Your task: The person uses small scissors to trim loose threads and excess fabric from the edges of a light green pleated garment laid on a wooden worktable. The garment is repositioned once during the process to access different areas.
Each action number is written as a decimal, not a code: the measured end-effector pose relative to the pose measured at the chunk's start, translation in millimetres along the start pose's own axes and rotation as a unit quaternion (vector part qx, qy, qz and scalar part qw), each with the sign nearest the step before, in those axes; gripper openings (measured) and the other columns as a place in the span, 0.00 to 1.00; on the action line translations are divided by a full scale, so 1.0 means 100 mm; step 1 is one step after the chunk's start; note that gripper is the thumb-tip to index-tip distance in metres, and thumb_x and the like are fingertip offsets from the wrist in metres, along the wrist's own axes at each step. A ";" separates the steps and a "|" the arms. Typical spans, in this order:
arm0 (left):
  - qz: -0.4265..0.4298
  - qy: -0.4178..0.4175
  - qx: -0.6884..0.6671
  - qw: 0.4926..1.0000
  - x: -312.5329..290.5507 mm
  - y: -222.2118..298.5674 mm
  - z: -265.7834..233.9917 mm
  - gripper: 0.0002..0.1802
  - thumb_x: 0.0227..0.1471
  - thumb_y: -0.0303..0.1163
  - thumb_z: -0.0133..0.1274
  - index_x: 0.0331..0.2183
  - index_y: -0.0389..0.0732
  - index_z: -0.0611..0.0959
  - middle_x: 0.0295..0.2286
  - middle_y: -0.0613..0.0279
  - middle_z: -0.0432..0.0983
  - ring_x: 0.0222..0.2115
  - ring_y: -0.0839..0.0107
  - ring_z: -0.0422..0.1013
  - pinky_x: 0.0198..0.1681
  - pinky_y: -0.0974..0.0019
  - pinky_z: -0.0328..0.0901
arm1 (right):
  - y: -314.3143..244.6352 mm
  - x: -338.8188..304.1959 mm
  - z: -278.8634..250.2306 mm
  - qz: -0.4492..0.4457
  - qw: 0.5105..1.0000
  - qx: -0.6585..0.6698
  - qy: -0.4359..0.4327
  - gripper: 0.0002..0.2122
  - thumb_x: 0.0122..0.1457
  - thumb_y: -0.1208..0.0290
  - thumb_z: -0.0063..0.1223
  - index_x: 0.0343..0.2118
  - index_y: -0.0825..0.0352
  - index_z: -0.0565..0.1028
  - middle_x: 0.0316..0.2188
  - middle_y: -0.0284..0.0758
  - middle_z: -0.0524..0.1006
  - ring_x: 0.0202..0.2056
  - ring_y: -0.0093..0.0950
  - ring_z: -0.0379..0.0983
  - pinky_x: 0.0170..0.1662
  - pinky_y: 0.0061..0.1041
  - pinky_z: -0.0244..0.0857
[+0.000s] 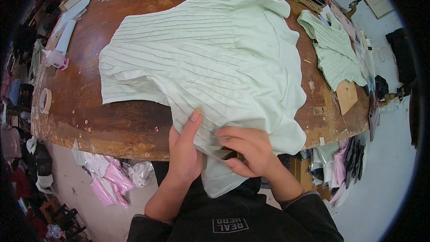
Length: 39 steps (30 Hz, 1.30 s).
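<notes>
1. Pale green pleated garment [206, 54]: across the desk [116, 125], long axis left-right, scalloped edge rightward.
2. Left hand [184, 154]: thumb above, fingers partly hidden, grasping the near edge.
3. Right hand [253, 150]: fingers curled, thumb parted, touching cloth; cannot tell whether gripping.

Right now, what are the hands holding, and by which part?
The left hand and right hand hold the pale green garment by its near side.

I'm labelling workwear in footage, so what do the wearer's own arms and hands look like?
The left hand and right hand are ungloved, with no watch visible. The left sleeve and right sleeve are dark, greyish-edged and not full-length. The dark top bears a pale rectangular print.
</notes>
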<state>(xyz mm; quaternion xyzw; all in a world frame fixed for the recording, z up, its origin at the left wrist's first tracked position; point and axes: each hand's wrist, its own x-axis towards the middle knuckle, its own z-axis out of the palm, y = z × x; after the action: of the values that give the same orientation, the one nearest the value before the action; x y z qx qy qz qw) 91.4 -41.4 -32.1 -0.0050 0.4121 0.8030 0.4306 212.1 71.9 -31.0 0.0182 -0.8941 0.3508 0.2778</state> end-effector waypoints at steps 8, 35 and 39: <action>-0.010 -0.017 -0.064 0.998 0.07 0.02 0.00 0.21 0.62 0.34 0.42 0.52 0.32 0.69 0.47 0.55 0.71 0.49 0.66 0.68 0.54 0.59 0.62 | -0.03 0.00 -0.09 -0.029 0.980 0.135 -0.143 0.14 0.52 0.64 0.56 0.39 0.65 0.73 0.43 0.40 0.77 0.28 0.35 0.76 0.29 0.31 0.68; -0.025 -0.019 -0.017 0.999 0.06 0.04 0.09 0.25 0.55 0.26 0.55 0.53 0.36 0.68 0.47 0.62 0.71 0.45 0.74 0.69 0.49 0.68 0.64 | 0.05 0.09 -0.18 0.017 0.999 0.012 -0.030 0.12 0.52 0.66 0.55 0.37 0.66 0.70 0.43 0.42 0.75 0.27 0.37 0.74 0.28 0.28 0.69; 0.007 -0.005 0.028 1.000 0.09 -0.01 0.11 0.24 0.54 0.26 0.57 0.52 0.36 0.70 0.45 0.63 0.73 0.44 0.76 0.69 0.48 0.70 0.63 | 0.12 0.04 -0.07 0.021 0.998 0.029 -0.055 0.13 0.53 0.66 0.55 0.37 0.67 0.70 0.45 0.42 0.74 0.27 0.37 0.74 0.28 0.29 0.69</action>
<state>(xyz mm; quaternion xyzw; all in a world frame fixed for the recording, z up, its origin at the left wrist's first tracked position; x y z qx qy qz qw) 90.4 -28.2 -29.0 0.0138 0.4328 0.7941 0.4265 209.5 86.1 -31.8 0.0268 -0.8974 0.3812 0.2205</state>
